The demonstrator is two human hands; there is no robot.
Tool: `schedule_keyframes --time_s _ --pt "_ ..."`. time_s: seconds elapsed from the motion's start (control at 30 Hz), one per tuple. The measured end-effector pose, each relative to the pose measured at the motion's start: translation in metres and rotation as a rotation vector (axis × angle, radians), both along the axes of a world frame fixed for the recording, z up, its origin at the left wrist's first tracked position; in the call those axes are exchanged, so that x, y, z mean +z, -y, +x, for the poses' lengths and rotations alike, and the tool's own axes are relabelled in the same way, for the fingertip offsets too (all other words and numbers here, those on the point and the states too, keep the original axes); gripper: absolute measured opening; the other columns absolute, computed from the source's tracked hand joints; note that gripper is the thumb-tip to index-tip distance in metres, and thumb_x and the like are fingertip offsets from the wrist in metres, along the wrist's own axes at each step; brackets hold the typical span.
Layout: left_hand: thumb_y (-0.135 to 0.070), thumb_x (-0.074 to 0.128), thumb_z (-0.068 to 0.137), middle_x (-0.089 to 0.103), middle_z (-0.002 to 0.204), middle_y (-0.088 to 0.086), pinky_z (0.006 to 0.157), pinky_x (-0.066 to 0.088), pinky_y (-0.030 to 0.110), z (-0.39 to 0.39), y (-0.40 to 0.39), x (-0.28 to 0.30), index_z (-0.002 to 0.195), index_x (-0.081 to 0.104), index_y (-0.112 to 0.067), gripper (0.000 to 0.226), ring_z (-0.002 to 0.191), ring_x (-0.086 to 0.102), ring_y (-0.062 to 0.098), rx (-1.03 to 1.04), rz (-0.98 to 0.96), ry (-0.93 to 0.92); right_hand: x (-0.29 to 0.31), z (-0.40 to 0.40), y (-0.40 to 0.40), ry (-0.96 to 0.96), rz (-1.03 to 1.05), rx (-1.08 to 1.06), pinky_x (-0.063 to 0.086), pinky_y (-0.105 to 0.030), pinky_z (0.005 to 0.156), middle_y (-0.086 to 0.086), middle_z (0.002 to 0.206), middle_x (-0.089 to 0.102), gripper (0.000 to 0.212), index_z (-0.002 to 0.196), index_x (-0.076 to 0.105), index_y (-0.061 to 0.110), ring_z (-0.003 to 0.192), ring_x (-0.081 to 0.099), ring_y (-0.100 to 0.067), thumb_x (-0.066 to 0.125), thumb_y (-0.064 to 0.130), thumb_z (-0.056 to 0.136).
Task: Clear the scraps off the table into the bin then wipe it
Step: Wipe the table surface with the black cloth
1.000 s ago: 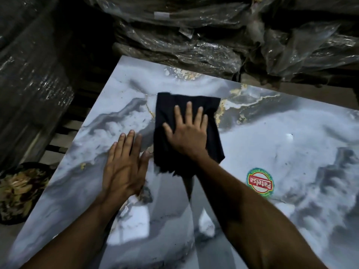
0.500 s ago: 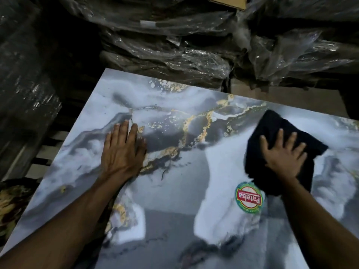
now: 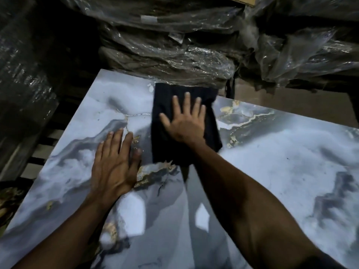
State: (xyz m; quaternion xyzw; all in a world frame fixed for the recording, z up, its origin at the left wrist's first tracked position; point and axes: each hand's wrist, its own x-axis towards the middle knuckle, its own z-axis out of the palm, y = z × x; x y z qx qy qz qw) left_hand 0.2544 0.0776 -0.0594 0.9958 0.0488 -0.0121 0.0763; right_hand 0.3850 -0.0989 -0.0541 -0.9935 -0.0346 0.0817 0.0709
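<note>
Cloth point(image 3: 165, 113): dark, folded, laid flat on the table point(image 3: 291, 152) at twelve o'clock, its far edge touching the table's far rim. Half a second ago it was placed at three o'clock beside a round sticker; the sticker is no longer in view. A sideways wiping pass from right to left is thus recorded.

Right hand point(image 3: 184, 123): fingers spread and straight, palm pressed flat on the cloth; nothing is pinched or curled round.

Left hand point(image 3: 114, 164): laid flat on the bare tabletop at nine o'clock of the cloth, fingers straight and close together, just beside the cloth's near-left corner but apart from it. Its place is unchanged from the earlier pictures; it is judged to be used as a brace.

Table: glossy marble pattern, grey, white and gold. No loose scraps are made out on it, so the clearing step is judged done and the wiping well under way; the near and right areas may be left to cover.

Bin point(image 3: 7, 202): partly seen at eight o'clock, off the table's left edge, with scraps inside.

Plastic-wrapped bundles point(image 3: 174, 51): stacked beyond the far rim.
</note>
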Motion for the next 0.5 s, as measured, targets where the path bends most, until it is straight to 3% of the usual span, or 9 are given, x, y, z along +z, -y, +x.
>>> schedule_keyframes --time_s 0.1,0.37,0.5 --pt "-0.05 0.01 0.099 0.035 0.153 0.012 0.116 0.023 0.048 0.0 0.0 0.001 0.145 0.037 -0.017 0.063 0.143 0.028 0.032 -0.01 0.008 -0.001 0.001 -0.007 0.008 -0.016 0.012 0.07 -0.004 -0.051 0.12 -0.007 0.165 -0.002 0.077 0.156 0.012 0.032 0.15 -0.004 -0.037 0.025 0.072 0.091" --pt "-0.053 0.007 0.098 0.035 0.153 0.013 0.114 0.024 0.05 0.001 0.004 0.003 0.144 0.038 -0.015 0.067 0.142 0.03 0.033 -0.005 -0.008 0.001 0.007 -0.024 0.199 -0.039 -0.073 -0.458 0.0 -0.052 0.12 -0.007 0.165 -0.002 0.08 0.156 0.008 0.031 0.15 -0.002 -0.038 0.017 0.075 0.09" --pt "-0.051 0.009 0.097 0.036 0.153 0.013 0.114 0.024 0.05 0.002 0.004 0.002 0.144 0.038 -0.016 0.065 0.142 0.03 0.033 -0.003 -0.008 -0.01 0.01 -0.016 0.212 -0.078 -0.05 -0.543 -0.004 -0.054 0.119 -0.008 0.165 -0.006 0.081 0.156 0.005 0.031 0.149 -0.006 -0.04 0.015 0.076 0.09"
